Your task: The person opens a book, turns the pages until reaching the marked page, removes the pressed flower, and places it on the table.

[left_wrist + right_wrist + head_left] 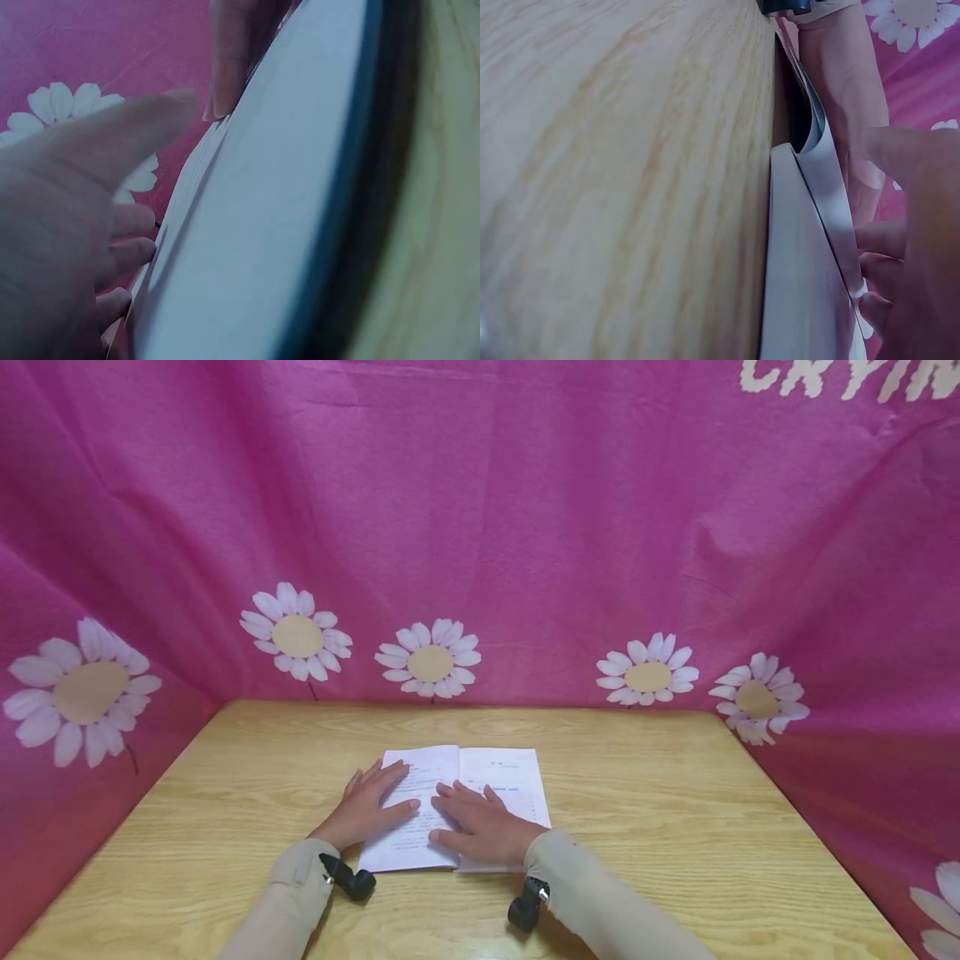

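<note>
An open book (498,768) with printed white pages lies on the wooden table in the head view. My left hand (369,806) rests on its left page, fingers spread toward the far edge. Across the lower middle, near the spine, my right hand (483,827) lies with its fingers extended to the left over the pages. In the right wrist view the book's page edges (802,247) show from the side, with the left-hand pages arching up off the table near the spine. My left wrist view shows my left thumb (142,135) raised beside the book's edge (255,195).
The wooden table (637,793) extends around the book on all sides. A pink curtain (525,527) printed with white daisies hangs behind the table and along both sides. Each sleeve carries a small black wrist camera, the left one (351,878) and the right one (527,906).
</note>
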A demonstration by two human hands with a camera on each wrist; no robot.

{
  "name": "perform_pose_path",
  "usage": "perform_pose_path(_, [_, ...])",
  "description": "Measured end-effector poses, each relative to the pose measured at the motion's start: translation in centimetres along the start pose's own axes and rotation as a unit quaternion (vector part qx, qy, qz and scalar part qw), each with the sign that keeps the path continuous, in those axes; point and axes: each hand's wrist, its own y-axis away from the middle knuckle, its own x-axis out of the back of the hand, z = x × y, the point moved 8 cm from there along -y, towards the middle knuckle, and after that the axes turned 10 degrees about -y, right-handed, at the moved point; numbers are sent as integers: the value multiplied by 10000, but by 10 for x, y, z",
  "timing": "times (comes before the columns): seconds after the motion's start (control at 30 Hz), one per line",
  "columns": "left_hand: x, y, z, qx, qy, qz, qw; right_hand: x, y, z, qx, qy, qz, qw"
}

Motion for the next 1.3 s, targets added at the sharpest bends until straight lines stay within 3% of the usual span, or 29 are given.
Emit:
perform_pose_path(0.2, [-1, 0, 1, 100, -252, -75, 9996, 5, 2, 4, 43, -505, 22, 9987])
perform_pose_path(0.37, [-2, -1, 2, 220, -394, -176, 9988, 14, 6, 17, -171, -739, 168, 9970])
perform_pose_path(0.73, [-4, -1, -1, 416, -308, -175, 9985, 45, 26, 67, -793, -609, 910, 9908])
perform_pose_path(0.97, [-4, -1, -4, 426, -302, -180, 9985, 51, 36, 90, -1163, -470, 886, 9881])
perform_pose_path(1.3, [-3, -2, 1, 352, -321, -216, 9986, 48, 40, 98, -1162, -357, 860, 9889])
